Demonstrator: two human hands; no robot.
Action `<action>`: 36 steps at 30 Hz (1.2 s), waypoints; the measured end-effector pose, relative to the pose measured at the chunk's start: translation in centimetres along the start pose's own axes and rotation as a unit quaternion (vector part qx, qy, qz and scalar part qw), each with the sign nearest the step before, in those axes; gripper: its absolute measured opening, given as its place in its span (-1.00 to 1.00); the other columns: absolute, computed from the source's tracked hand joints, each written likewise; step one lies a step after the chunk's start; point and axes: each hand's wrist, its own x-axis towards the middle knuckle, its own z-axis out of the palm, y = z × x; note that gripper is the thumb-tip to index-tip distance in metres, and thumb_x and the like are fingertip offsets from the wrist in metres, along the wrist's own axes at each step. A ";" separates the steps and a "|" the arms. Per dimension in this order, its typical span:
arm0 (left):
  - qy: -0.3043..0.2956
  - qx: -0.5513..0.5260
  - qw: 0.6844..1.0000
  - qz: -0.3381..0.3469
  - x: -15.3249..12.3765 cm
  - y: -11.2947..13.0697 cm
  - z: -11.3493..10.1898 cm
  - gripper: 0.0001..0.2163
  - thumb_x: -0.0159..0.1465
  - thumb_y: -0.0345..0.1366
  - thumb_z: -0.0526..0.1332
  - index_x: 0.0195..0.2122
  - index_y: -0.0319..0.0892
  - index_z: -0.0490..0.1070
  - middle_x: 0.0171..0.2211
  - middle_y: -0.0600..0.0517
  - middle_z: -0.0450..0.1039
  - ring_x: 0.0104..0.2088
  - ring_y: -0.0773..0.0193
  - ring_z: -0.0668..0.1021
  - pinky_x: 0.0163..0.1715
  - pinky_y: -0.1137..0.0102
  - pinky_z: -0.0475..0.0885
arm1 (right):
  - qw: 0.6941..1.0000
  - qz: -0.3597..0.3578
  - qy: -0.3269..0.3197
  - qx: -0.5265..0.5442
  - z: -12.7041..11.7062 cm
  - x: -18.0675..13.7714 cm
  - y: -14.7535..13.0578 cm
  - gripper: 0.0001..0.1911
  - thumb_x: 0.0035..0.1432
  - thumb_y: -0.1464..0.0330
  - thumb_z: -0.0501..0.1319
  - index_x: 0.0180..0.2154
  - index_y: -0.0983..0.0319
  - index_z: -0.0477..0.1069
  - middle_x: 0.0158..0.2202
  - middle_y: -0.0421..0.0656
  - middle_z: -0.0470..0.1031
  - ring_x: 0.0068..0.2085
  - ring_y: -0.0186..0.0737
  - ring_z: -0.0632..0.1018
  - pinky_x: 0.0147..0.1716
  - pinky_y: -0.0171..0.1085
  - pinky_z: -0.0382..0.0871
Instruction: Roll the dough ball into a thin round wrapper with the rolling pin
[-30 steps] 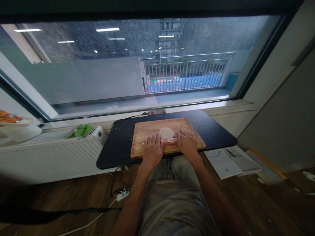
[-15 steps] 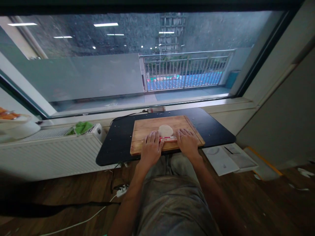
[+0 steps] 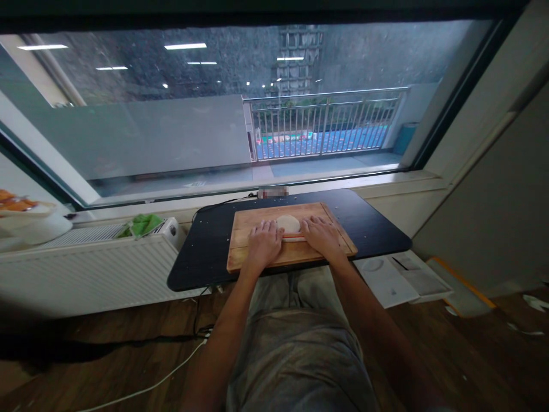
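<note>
A pale, round, flat piece of dough [image 3: 288, 224] lies on the wooden cutting board [image 3: 297, 252]. Just on its near side is a slim rolling pin [image 3: 294, 236] with a red-and-white band, lying crosswise. My left hand [image 3: 264, 245] rests palm down over the pin's left end, fingers stretched forward beside the dough. Over the right end lies my right hand [image 3: 322, 236], flat too, its fingers pointing forward and left. Both ends of the pin are hidden beneath my hands.
The board sits on a small black table [image 3: 201, 243] below a large window. To the left stands a white radiator [image 3: 111, 269] with a green cloth [image 3: 143, 225] on it. A flat white box [image 3: 386, 280] is low on the right; a cable [image 3: 158, 377] crosses the floor.
Both hands have moved slightly forward with the rolling pin, toward the dough. The pin has turned, so its printed red-and-white label now shows as a plain reddish stripe.
</note>
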 end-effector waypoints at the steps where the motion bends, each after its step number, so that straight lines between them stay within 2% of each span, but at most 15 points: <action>1: -0.002 0.000 1.000 0.000 0.1 0.1 -0.2 -0.45 0.68 -0.08 -0.15 0.50 -0.19 0.35 0.45 -0.21 0.45 0.50 -0.10 0.41 0.44 0.00 0.33 | 1.000 -0.005 -0.003 -0.003 0.0 0.2 0.0 -0.48 0.66 0.28 -0.14 0.23 0.15 0.56 0.27 0.06 0.59 0.28 0.07 0.55 0.20 -0.05 0.40; 7: -0.019 0.006 1.000 0.008 0.3 0.3 -0.6 -0.46 0.67 -0.10 -0.16 0.54 -0.06 0.32 0.44 -0.15 0.46 0.51 -0.15 0.38 0.39 -0.07 0.39 | 1.000 -0.012 -0.007 -0.004 0.4 0.9 0.2 -0.47 0.65 0.26 -0.13 0.27 0.15 0.55 0.31 0.09 0.58 0.31 0.13 0.53 0.27 0.04 0.41; 10: -0.023 0.000 1.000 0.003 0.5 0.3 -0.7 -0.45 0.66 -0.11 -0.17 0.54 -0.07 0.32 0.44 -0.15 0.46 0.51 -0.15 0.37 0.38 -0.10 0.40 | 1.000 -0.004 -0.009 0.002 0.7 1.2 0.4 -0.45 0.65 0.24 -0.15 0.32 0.16 0.52 0.33 0.10 0.55 0.31 0.19 0.54 0.23 0.10 0.46; 14: -0.048 -0.001 0.999 0.009 0.9 0.2 -1.1 -0.45 0.65 -0.13 -0.16 0.56 -0.07 0.29 0.47 -0.15 0.43 0.53 -0.11 0.34 0.39 -0.11 0.40 | 0.999 -0.040 -0.018 -0.006 1.2 1.8 0.7 -0.46 0.62 0.31 -0.12 0.36 0.18 0.49 0.36 0.14 0.53 0.36 0.17 0.49 0.30 0.11 0.41; 17: -0.058 0.001 0.998 0.008 1.1 0.2 -1.3 -0.44 0.64 -0.14 -0.15 0.58 -0.11 0.25 0.49 -0.16 0.40 0.54 -0.11 0.33 0.41 -0.11 0.38 | 1.000 -0.017 -0.018 0.003 1.6 2.0 0.8 -0.44 0.64 0.26 -0.14 0.38 0.16 0.47 0.39 0.12 0.50 0.36 0.18 0.50 0.30 0.12 0.41; 21: -0.049 -0.004 0.999 -0.001 1.2 0.4 -1.4 -0.43 0.64 -0.15 -0.15 0.60 -0.12 0.22 0.51 -0.18 0.37 0.56 -0.14 0.31 0.42 -0.13 0.36 | 1.000 -0.009 -0.002 0.007 1.8 1.9 0.7 -0.44 0.66 0.24 -0.14 0.39 0.17 0.46 0.38 0.11 0.52 0.34 0.17 0.51 0.28 0.09 0.42; 27: -0.039 -0.008 0.999 0.006 1.6 0.3 -1.1 -0.45 0.64 -0.17 -0.12 0.58 -0.12 0.25 0.48 -0.21 0.41 0.53 -0.17 0.36 0.39 -0.13 0.39 | 1.000 -0.006 0.006 0.001 1.1 1.7 0.6 -0.49 0.66 0.24 -0.12 0.25 0.14 0.55 0.27 0.06 0.59 0.27 0.13 0.56 0.20 0.03 0.43; 30: -0.027 -0.007 1.000 0.010 1.4 0.1 -0.7 -0.46 0.65 -0.16 -0.12 0.57 -0.12 0.26 0.48 -0.22 0.42 0.53 -0.17 0.36 0.39 -0.12 0.37 | 1.000 -0.015 0.008 -0.001 0.8 1.3 0.3 -0.52 0.65 0.27 -0.07 0.26 0.18 0.55 0.25 0.08 0.61 0.27 0.07 0.55 0.21 -0.04 0.40; 36: 0.016 -0.002 0.999 0.031 -1.7 0.0 0.0 -0.50 0.67 -0.08 -0.10 0.46 -0.13 0.37 0.44 -0.21 0.45 0.46 -0.10 0.43 0.37 0.02 0.37 | 0.999 0.008 0.046 0.020 0.6 -1.9 -0.6 -0.48 0.67 0.25 -0.11 0.38 0.16 0.46 0.29 0.07 0.60 0.25 0.05 0.57 0.17 -0.08 0.35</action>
